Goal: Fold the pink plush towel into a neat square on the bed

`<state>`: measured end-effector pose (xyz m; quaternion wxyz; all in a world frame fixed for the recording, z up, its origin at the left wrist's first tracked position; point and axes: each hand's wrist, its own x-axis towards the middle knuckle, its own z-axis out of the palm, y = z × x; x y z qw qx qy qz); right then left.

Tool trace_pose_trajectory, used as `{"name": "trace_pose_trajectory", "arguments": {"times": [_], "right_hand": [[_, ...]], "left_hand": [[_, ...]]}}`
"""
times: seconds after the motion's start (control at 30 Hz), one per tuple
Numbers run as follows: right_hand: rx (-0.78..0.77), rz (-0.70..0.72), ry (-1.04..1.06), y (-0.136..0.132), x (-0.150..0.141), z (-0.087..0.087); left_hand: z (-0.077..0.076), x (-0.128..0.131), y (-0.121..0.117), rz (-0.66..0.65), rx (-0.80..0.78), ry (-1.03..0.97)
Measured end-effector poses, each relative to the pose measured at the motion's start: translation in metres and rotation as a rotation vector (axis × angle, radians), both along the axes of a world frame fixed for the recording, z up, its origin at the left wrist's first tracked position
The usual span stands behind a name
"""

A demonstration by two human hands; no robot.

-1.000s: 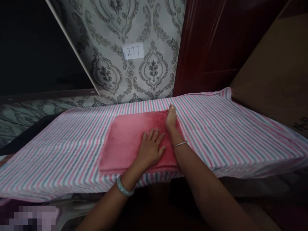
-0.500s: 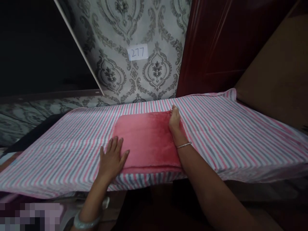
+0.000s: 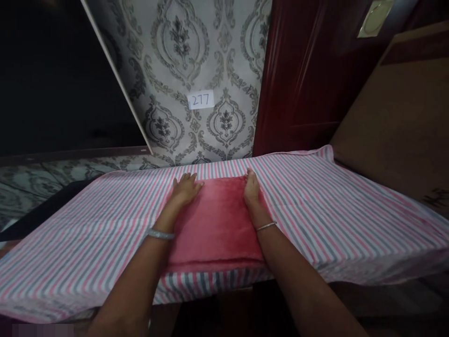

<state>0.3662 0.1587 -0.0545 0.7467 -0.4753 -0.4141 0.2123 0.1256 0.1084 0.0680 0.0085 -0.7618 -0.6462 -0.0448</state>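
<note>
A folded pink plush cloth [image 3: 217, 224] lies flat on a table covered with a striped cloth [image 3: 301, 210]. Its right part looks darker red than its left part. My left hand [image 3: 185, 189], with a pale bangle on the wrist, rests palm down on the far left corner of the plush cloth, fingers spread. Along the far right edge, my right hand [image 3: 251, 186] is turned on its side against the plush cloth. Its fingers look stretched out, though they are partly hidden. A thin silver bangle circles that wrist.
Behind the table is a patterned wall with a paper [image 3: 201, 99] marked 277. A large black screen [image 3: 63, 84] stands at the left. A dark red door [image 3: 298, 70] and a big cardboard box [image 3: 396, 112] are at the right.
My left hand has slid from the near left side of the plush cloth up to its far left corner. My right hand stays at the far right edge. The view has tilted up slightly.
</note>
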Motion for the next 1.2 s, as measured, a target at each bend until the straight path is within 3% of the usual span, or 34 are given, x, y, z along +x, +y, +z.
{"name": "trace_pose_trajectory", "arguments": {"times": [0.1,0.23,0.43,0.53,0.63,0.73,0.83,1.03,1.2], "right_hand": [[-0.034,-0.023,-0.001,-0.001,-0.001,0.003],[-0.027,-0.039,-0.023,-0.003,-0.001,0.003],[-0.051,-0.052,-0.076,-0.01,-0.002,0.011],[-0.005,-0.057,-0.374,-0.021,-0.013,0.022],[0.006,0.105,-0.852,-0.036,-0.035,0.032],[-0.185,0.304,-1.219,-0.049,-0.053,0.039],[-0.381,0.353,-1.389,-0.055,-0.056,0.047],[-0.648,0.143,-1.391,-0.051,-0.012,0.063],[-0.814,0.047,-1.27,-0.056,0.024,0.054]], "left_hand": [[-0.025,0.0,0.013,0.051,0.043,0.007],[-0.052,-0.007,0.012,0.035,0.147,0.003],[-0.052,-0.01,0.01,0.023,0.14,-0.056],[-0.05,-0.01,0.009,0.028,0.129,-0.093],[-0.052,-0.011,0.009,0.033,0.139,-0.096],[-0.053,-0.012,0.011,0.031,0.143,-0.083],[-0.054,-0.012,0.013,0.035,0.127,-0.088],[-0.053,-0.013,0.013,0.025,0.126,-0.108],[-0.054,-0.014,0.013,0.02,0.127,-0.123]]}}
